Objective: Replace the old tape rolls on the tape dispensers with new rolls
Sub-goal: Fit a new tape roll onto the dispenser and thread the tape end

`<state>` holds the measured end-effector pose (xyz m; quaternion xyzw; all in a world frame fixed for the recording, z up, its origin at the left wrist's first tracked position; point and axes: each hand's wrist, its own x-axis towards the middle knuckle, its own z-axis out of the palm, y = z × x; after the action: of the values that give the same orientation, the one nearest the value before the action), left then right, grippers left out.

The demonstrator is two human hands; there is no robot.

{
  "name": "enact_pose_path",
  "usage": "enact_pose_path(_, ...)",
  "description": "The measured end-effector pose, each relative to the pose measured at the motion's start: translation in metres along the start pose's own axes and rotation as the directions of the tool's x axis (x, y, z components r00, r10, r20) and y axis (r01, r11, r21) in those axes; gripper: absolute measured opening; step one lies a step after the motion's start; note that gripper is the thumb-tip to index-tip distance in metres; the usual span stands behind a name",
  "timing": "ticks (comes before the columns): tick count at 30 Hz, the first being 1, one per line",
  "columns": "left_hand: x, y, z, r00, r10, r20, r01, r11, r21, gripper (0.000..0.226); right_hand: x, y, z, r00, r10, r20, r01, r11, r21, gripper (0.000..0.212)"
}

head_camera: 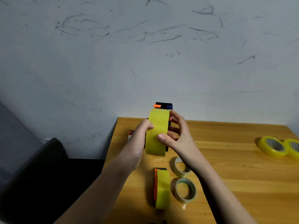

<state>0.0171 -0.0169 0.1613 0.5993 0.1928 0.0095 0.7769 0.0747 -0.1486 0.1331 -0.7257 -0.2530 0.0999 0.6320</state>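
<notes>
A full yellow tape roll sits edge-on in a black and orange tape dispenser, held up above the wooden table. My left hand grips the roll's left side, thumb on its face. From the right, my right hand holds it, thumb pressed on the tape face and fingers curled behind. A second dispenser carrying a yellow roll lies on the table nearer to me. Two thin, nearly used clear rolls lie beside it.
Two fresh yellowish rolls lie at the table's right edge. A black and orange part shows behind my left hand. A dark chair stands left of the table. A scuffed wall rises behind.
</notes>
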Motion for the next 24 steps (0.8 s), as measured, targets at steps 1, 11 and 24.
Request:
enact_pose_path(1,-0.001,0.001,0.002,1.0,0.001,-0.013,-0.001,1.0,0.006,0.081,0.0,0.0,0.0,1.0,-0.017,-0.007,0.016,0.999,-0.03,0.1)
enact_pose_path(11,-0.005,0.007,0.007,0.991,0.088,0.097,-0.081,0.994,-0.077,0.059,-0.005,-0.003,-0.012,0.929,-0.362,0.081,0.363,0.845,-0.393,0.114)
enact_pose_path(24,-0.013,0.009,0.009,0.967,0.176,0.185,-0.17,0.984,-0.049,0.056,-0.006,-0.002,-0.01,0.894,-0.443,0.063,0.436,0.833,-0.341,0.112)
